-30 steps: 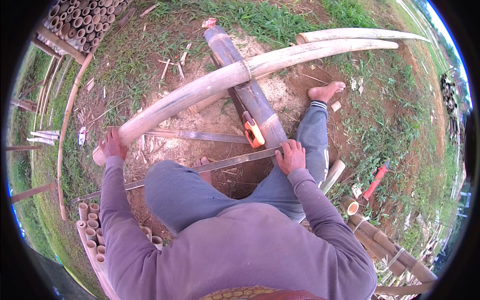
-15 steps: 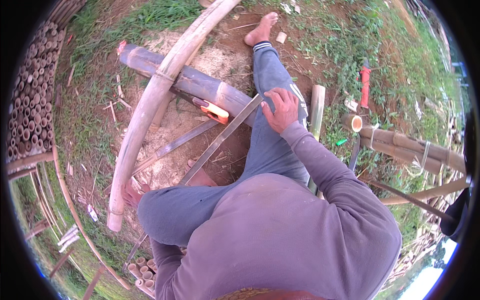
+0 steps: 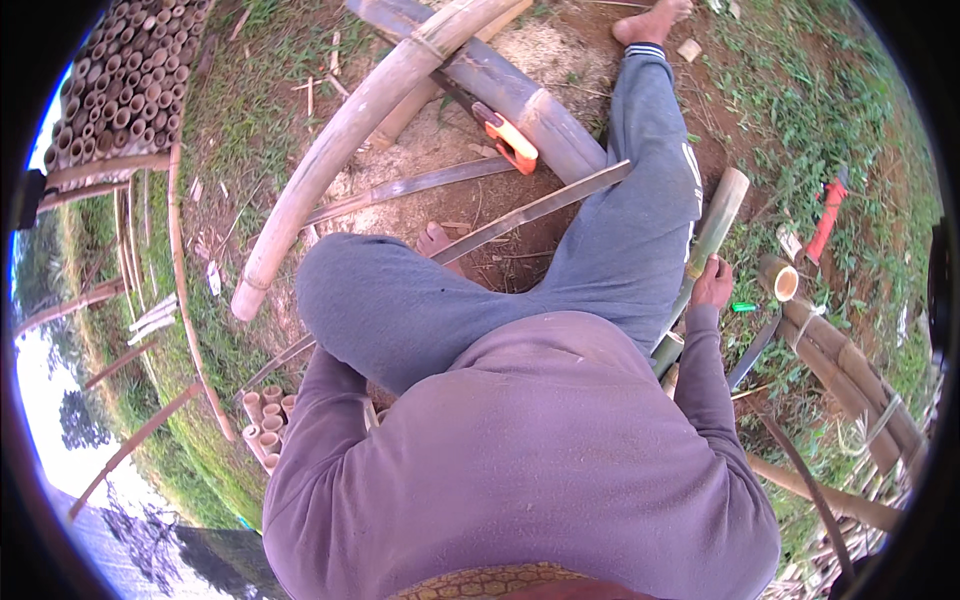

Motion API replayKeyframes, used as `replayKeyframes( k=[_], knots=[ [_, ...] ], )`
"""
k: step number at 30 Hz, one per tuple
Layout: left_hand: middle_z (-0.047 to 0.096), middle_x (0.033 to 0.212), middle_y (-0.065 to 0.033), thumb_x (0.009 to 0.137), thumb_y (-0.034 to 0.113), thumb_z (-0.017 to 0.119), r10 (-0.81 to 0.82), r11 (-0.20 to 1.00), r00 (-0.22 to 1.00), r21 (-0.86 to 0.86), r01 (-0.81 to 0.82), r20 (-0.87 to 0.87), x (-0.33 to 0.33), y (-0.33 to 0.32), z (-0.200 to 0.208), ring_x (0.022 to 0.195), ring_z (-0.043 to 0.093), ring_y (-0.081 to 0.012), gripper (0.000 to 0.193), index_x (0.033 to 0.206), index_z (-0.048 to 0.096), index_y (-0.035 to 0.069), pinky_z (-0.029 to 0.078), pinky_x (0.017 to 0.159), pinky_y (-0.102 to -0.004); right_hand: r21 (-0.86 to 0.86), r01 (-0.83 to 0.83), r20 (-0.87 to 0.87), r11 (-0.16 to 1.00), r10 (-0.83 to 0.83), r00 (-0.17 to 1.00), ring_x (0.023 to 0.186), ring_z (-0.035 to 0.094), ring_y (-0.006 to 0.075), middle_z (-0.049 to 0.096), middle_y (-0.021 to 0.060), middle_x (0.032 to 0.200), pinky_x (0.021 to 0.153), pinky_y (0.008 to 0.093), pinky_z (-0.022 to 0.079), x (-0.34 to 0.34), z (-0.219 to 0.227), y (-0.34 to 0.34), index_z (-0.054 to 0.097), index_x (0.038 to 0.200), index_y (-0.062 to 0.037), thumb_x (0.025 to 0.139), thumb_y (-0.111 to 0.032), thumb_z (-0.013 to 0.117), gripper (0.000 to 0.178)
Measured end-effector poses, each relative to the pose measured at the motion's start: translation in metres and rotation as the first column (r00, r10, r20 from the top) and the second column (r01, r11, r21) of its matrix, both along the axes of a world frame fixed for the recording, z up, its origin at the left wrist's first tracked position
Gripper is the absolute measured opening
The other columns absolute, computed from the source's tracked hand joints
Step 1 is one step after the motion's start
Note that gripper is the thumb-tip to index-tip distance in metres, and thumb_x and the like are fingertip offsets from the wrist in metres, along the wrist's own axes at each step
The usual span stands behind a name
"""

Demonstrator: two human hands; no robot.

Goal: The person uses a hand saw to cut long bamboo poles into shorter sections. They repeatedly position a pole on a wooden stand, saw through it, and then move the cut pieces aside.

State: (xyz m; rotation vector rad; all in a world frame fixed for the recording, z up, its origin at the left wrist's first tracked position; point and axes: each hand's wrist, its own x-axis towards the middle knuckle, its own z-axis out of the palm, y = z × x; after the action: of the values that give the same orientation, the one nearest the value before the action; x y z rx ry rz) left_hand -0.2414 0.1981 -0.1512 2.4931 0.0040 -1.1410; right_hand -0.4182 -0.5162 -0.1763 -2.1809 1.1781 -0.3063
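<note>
1. The right hand (image 3: 712, 284) is seen low beside the right leg (image 3: 640, 170), just beside the green bamboo length (image 3: 718, 214); its fingers (image 3: 714, 266) appear partly curled. Whether anything is gripped cannot be told.
2. The left hand is hidden behind the bent left knee (image 3: 345, 285); only the left sleeve (image 3: 328, 400) is visible. The state of its fingers cannot be told.
3. The flat bamboo strip (image 3: 532, 212) is laid slantwise, its upper end over the right leg; its lower part is hidden by the left knee.
4. The orange-handled saw (image 3: 508, 135) is placed alongside the thick dark pole (image 3: 505, 88). This pole is crossed by 1 long, pale curved pole (image 3: 330, 150).
5. On the ground, 1 other strip (image 3: 410, 187) is seen below the saw.
6. At far right, a red object (image 3: 828, 222) is seen in the grass.
</note>
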Motion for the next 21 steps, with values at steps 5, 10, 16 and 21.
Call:
replayKeyframes(
  k=[5, 10, 16, 21],
  knots=[
    [0.041, 0.168, -0.0175, 0.093, 0.048, 0.075, -0.03, 1.0, 0.974, 0.013, 0.028, 0.224, 0.017, -0.022, 0.02, 0.159, 0.033, -0.0386, 0.081, 0.161, 0.046, 0.014, 0.031, 0.126, -0.0606, -0.246, -0.255, 0.192, 0.935, 0.305, 0.933, 0.115, 0.065, 0.0373, 0.071, 0.0195, 0.12, 0.103, 0.0482, 0.049, 0.093, 0.076, 0.042, 0.073, 0.121, -0.0012, 0.105, -0.032, 0.066, 0.035],
    [0.037, 0.171, -0.0143, 0.094, 0.048, 0.073, -0.113, 0.971, 0.919, 0.238, 0.021, 0.377, 0.048, -0.038, 0.004, 0.162, 0.029, -0.0368, 0.081, 0.164, 0.043, 0.019, 0.027, 0.129, -0.061, -0.503, -0.613, 0.147, 0.609, 0.759, 0.634, 0.115, 0.065, 0.0372, 0.07, 0.0176, 0.12, 0.102, 0.0515, 0.05, 0.175, 0.136, 0.107, 0.071, 0.119, -0.002, 0.1, -0.019, 0.072, 0.026],
    [0.055, 0.149, -0.0093, 0.093, 0.021, 0.075, -0.263, 0.921, 0.86, 0.38, 0.088, 0.438, 0.061, -0.018, -0.046, 0.148, 0.045, -0.0322, 0.059, 0.148, 0.055, 0.02, 0.031, 0.124, -0.0584, -0.239, -0.945, 0.08, 0.223, 0.974, 0.21, 0.119, 0.063, 0.0397, 0.068, 0.0197, 0.123, 0.104, 0.05, 0.049, 0.238, 0.137, 0.257, 0.069, 0.124, -0.0044, 0.091, -0.016, 0.079, 0.037],
    [0.069, 0.118, -0.0058, 0.091, 0.029, 0.077, -0.32, 0.911, 0.823, 0.389, 0.133, 0.468, 0.048, -0.006, -0.032, 0.127, 0.061, -0.0286, 0.037, 0.125, 0.065, 0.019, 0.042, 0.11, -0.0529, -0.215, -0.974, -0.093, -0.071, 0.994, -0.051, 0.13, 0.058, 0.0407, 0.062, 0.0207, 0.136, 0.111, 0.0514, 0.046, 0.256, 0.079, 0.332, 0.06, 0.14, -0.004, 0.09, -0.024, 0.081, 0.058]
  ],
)
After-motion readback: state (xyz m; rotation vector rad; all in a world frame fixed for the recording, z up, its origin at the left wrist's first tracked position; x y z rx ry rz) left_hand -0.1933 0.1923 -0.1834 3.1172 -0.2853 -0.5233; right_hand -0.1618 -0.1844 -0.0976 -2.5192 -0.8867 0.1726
